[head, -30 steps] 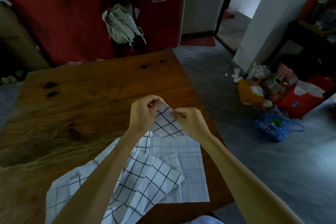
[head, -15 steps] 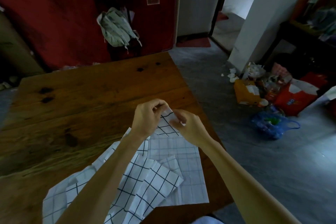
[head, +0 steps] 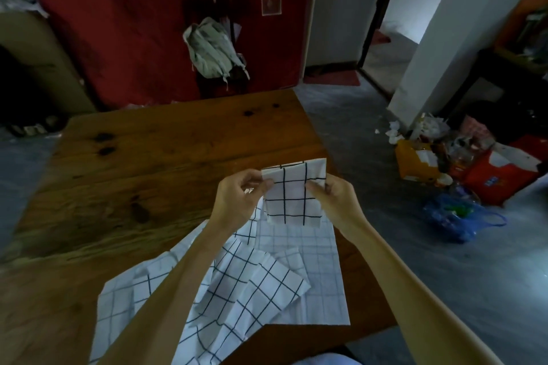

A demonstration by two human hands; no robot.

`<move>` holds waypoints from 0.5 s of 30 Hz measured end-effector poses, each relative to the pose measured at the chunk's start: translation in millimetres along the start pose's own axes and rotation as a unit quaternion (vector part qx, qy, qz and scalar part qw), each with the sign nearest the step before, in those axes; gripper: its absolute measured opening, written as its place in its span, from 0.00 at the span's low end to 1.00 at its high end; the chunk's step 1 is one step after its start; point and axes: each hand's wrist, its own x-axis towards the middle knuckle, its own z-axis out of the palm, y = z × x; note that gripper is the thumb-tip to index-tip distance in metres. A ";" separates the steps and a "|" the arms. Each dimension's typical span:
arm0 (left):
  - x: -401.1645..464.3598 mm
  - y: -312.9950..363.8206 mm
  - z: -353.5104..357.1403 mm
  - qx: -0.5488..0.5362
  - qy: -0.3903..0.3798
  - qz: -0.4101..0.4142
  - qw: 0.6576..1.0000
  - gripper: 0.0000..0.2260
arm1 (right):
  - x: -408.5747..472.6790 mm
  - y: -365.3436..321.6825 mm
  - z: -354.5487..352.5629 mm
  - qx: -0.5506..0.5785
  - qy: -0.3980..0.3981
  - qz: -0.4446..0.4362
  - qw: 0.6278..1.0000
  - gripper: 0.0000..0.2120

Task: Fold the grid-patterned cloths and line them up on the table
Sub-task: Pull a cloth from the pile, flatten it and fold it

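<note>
Head view: both hands, left [head: 237, 198] and right [head: 335, 195], are pinching a folded cloth [head: 292, 195] above the surface [head: 166, 157]. Keeping its edges aligned should be giving a square fold.

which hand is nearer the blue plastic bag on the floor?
Right. The right hand pinches the folded cloth on the side toward the blue plastic bag; the left hand holds the cloth's far side.
</note>
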 end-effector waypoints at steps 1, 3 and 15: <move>-4.1 0.0 -0.5 -0.009 0.009 -0.003 1.000 0.02 | -3.9 0.2 1.9 0.009 -0.002 0.005 1.000 0.03; -11.8 -1.8 -1.2 -0.029 0.030 -0.008 0.999 0.03 | -13.8 -0.8 5.6 0.028 0.004 0.009 1.000 0.04; -52.9 -6.7 35.3 -0.104 0.030 -0.060 0.992 0.03 | -56.1 13.2 -3.3 0.045 0.096 0.076 0.991 0.04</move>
